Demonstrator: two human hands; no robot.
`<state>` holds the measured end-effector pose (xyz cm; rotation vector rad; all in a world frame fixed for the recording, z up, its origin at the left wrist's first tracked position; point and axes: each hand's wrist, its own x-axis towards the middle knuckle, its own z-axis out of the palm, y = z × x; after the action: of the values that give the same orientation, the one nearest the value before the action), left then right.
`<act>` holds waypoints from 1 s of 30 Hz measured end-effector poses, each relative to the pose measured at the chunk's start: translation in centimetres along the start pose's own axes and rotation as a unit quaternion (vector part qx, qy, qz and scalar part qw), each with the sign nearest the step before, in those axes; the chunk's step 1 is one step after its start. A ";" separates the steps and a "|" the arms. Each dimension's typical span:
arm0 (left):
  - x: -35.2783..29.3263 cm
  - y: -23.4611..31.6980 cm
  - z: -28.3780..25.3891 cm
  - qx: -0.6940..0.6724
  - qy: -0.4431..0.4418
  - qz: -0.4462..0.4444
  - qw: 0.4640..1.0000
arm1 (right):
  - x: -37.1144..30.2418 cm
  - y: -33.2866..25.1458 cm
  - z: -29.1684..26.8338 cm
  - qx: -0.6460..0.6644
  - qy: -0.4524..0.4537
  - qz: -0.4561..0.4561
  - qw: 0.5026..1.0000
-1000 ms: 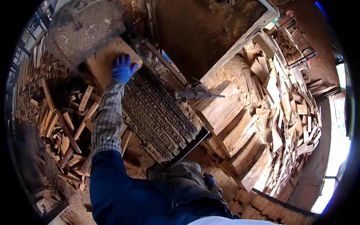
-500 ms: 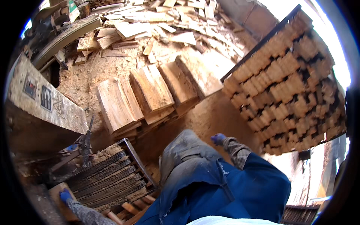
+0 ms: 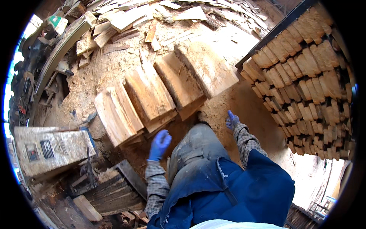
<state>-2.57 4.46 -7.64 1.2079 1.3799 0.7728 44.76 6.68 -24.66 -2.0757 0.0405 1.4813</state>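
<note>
My left hand (image 3: 160, 145), in a blue-purple glove, is raised beside my knee, its fingers loosely bent and nothing in them. Nearest to it are the sawn wood slabs (image 3: 118, 112), stacked in a leaning row on the sawdust. My right hand (image 3: 231, 120), gloved alike, hangs in the air just below the row's right end. Its fingers are partly stretched and hold nothing. At the lower left a short wood block (image 3: 87, 208) lies by the ribbed machine bed (image 3: 114, 194), apart from both hands.
A large stack of planks (image 3: 305, 84) stands at the right behind a dark upright. On the left is a worn machine housing (image 3: 57, 149) with a small panel. Loose offcuts (image 3: 133, 17) cover the far ground. A long curved beam (image 3: 57, 57) runs along the upper left.
My left hand has let go of the wood block at the lower left and swung up to the slabs. My right hand has risen slightly. The view has turned.
</note>
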 end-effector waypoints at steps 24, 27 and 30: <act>68.7 3.7 18.4 0.455 0.046 0.134 0.879 | 18.3 -16.3 6.7 0.242 0.192 -0.228 0.923; 62.7 -1.2 12.4 0.501 0.092 0.140 0.849 | 19.2 -16.4 3.9 0.256 0.063 -0.227 0.938; 47.1 -6.7 10.6 0.266 0.081 0.007 0.960 | 19.6 -12.5 -0.1 0.213 -0.059 -0.134 0.966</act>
<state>11.31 45.38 -30.15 1.5928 1.7873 0.5282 56.67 22.90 -36.25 -1.5799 0.0271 1.2937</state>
